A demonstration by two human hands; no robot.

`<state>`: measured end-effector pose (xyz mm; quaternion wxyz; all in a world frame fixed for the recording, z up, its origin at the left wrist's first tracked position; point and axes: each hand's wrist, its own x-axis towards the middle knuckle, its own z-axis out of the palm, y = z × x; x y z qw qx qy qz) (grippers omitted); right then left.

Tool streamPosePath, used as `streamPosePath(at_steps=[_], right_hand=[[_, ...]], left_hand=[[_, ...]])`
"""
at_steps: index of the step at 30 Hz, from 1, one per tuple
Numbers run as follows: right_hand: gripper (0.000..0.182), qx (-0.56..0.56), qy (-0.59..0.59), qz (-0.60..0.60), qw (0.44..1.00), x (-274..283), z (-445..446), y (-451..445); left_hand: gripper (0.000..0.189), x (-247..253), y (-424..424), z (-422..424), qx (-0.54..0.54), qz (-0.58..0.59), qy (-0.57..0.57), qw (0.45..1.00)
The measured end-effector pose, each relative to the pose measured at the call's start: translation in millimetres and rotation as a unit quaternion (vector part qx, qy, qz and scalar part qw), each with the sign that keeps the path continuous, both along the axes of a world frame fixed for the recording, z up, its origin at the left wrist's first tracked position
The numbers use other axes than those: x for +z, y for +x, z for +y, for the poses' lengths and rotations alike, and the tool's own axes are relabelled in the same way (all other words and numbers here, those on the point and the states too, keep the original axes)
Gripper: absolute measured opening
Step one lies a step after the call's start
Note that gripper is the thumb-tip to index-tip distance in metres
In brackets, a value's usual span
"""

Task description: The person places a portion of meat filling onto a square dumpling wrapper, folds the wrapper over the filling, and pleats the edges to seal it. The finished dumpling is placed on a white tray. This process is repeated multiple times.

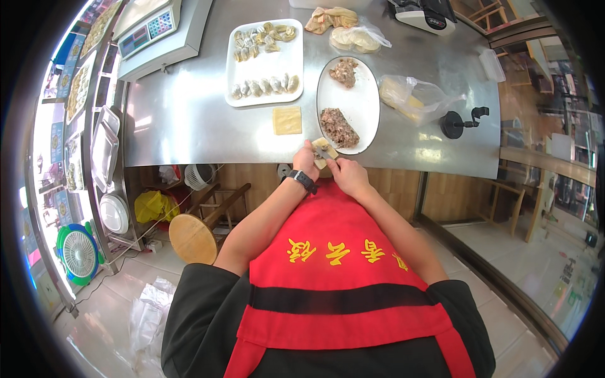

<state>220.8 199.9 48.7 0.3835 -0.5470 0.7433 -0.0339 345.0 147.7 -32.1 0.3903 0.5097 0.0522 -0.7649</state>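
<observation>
My left hand (306, 160), with a dark watch on its wrist, holds a yellowish dough wrapper (326, 147) that bears a little filling. In my right hand (350, 176) is a small flat spreading tool (322, 151), its tip on the filling. Just beyond my hands lies a white oval plate (368, 111) with a dark rim, carrying two mounds of minced meat filling (339, 127). A stack of square wrappers (287, 120) rests on the steel table to the left. Behind it, a white tray (264, 66) holds rows of folded wontons (264, 86).
A weighing scale (151, 28) stands at the back left. Plastic bags of wrappers (401, 97) and a black phone mount (452, 125) sit at the right. Below the steel table's (198, 141) front edge, a round wooden stool (193, 238) lies tipped at the left.
</observation>
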Motion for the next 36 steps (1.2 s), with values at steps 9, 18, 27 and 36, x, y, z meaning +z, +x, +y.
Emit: streamPosePath(at_steps=[9, 18, 27, 36], right_hand=[[0.051, -0.096, -0.017, -0.208, 0.973, 21, -7, -42], [0.048, -0.039, -0.055, 0.037, 0.997, 51, -17, -33], [0.038, 0.010, -0.071, 0.157, 0.985, 61, -33, -34], [0.039, 0.000, -0.050, 0.169, 0.984, 33, -34, -58]], left_hand=[[0.039, 45, 9, -26, -0.061, 0.047, -0.062, 0.995], [0.038, 52, -1, -40, -0.104, 0.065, -0.108, 0.987], [0.031, 44, -12, -50, -0.164, 0.000, -0.155, 0.974], [0.032, 29, -11, -69, -0.164, 0.029, -0.106, 0.980]])
